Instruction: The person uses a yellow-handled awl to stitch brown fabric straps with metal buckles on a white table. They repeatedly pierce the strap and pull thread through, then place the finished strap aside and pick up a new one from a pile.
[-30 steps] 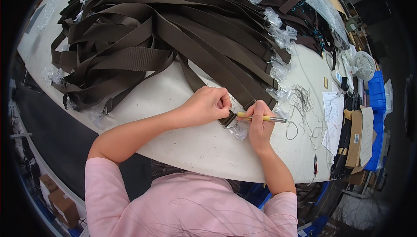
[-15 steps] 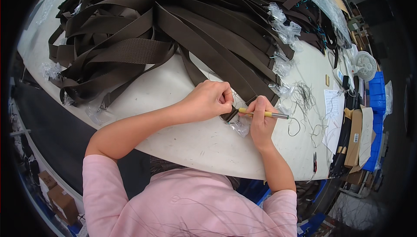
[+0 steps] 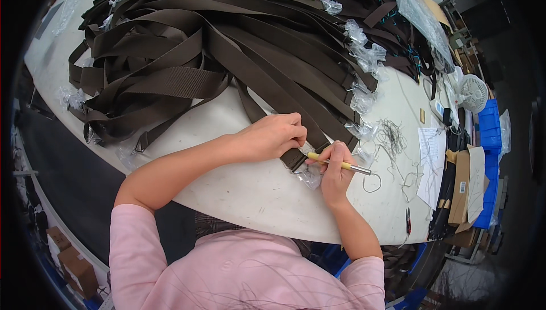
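Observation:
My right hand (image 3: 336, 171) is closed around a slim pen-like tool (image 3: 357, 168) with a yellow shaft and a metal end. The tool's yellow tip reaches the end of a dark brown webbing strap (image 3: 294, 159) lying on the white table. Just above that strap end, my left hand (image 3: 274, 135) is pinched closed; what sits between its fingertips is too small to make out. Clear plastic wrap (image 3: 309, 179) lies at the strap's end, under and beside my right hand. The strap runs up into a large heap of similar straps (image 3: 170, 71).
Loose dark thread (image 3: 391, 136) lies tangled right of my hands, beside a printed sheet (image 3: 430, 159). Small snips (image 3: 408, 222) rest near the table's front edge (image 3: 318, 240). A white fan (image 3: 473, 93), cardboard (image 3: 459, 188) and blue bins (image 3: 490, 128) stand along the right.
My head view has shifted slightly. The left hand has moved a little to the right along the strap end, and the tool's tip has come away from beneath its fingers slightly.

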The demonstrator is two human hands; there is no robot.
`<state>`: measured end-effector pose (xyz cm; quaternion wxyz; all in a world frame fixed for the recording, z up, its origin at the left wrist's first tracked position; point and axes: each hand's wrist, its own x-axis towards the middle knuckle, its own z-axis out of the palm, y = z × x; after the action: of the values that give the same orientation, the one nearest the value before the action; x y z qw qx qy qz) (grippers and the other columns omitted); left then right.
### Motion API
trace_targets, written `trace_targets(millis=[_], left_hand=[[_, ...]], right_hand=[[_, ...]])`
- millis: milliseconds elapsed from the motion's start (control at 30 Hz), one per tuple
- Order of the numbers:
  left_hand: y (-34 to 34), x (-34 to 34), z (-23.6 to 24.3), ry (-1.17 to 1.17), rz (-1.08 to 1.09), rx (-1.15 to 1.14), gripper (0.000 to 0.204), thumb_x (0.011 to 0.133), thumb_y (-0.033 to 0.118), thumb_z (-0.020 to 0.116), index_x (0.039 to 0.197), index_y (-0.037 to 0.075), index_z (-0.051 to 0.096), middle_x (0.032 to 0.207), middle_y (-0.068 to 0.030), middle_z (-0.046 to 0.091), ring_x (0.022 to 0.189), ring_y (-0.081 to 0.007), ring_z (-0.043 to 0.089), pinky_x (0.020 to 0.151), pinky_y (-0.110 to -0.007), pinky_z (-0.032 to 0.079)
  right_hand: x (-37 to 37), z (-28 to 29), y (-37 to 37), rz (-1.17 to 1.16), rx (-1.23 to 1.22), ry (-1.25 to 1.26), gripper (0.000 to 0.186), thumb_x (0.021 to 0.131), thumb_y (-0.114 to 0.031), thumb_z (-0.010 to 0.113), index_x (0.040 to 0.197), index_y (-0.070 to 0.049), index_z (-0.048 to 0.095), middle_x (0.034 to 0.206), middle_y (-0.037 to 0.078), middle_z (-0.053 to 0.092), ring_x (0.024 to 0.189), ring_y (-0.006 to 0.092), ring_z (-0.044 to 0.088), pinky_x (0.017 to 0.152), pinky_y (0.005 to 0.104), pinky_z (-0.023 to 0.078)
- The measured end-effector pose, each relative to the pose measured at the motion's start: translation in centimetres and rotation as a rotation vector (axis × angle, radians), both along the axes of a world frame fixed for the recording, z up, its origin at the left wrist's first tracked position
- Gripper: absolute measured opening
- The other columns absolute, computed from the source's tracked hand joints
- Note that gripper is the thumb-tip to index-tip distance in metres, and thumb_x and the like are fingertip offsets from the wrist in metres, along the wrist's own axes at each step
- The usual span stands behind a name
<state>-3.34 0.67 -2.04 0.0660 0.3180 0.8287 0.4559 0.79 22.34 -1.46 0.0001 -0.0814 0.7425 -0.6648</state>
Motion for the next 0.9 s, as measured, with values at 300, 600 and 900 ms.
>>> trace_targets(millis=[300, 600, 900], left_hand=[[0.1, 0.7, -0.8, 0.071, -0.007, 0.037, 0.006, 0.095, 0.005, 0.063, 0.096, 0.003, 0.057, 0.094, -0.0097, 0.054, 0.086, -0.0306, 0.060, 0.074, -0.042, 0.047], [0.5, 0.9, -1.1, 0.119, 0.025, 0.012, 0.008, 0.096, 0.007, 0.063, 0.095, 0.004, 0.056, 0.094, -0.0099, 0.053, 0.088, -0.0307, 0.060, 0.076, -0.042, 0.047], [0.4, 0.9, -1.0, 0.102, 0.022, -0.023, 0.007, 0.097, 0.008, 0.062, 0.096, 0.003, 0.056, 0.097, -0.0098, 0.055, 0.089, -0.0297, 0.060, 0.077, -0.041, 0.048]], right_hand=[[-0.4, -0.1, 0.0, 0.017, 0.232, 0.121, 0.047, 0.111, -0.022, 0.043, 0.074, 0.001, 0.058, 0.068, 0.007, 0.060, 0.060, 0.0117, 0.054, 0.059, 0.0284, 0.046], [-0.6, -0.5, -0.2, 0.016, 0.228, 0.141, 0.044, 0.110, -0.018, 0.044, 0.073, 0.001, 0.058, 0.066, 0.008, 0.061, 0.059, 0.0124, 0.051, 0.058, 0.0292, 0.044], [-0.8, -0.8, 0.2, 0.071, 0.289, 0.213, 0.045, 0.112, -0.017, 0.040, 0.073, 0.002, 0.054, 0.072, 0.005, 0.056, 0.059, 0.0119, 0.062, 0.054, 0.0243, 0.046]])
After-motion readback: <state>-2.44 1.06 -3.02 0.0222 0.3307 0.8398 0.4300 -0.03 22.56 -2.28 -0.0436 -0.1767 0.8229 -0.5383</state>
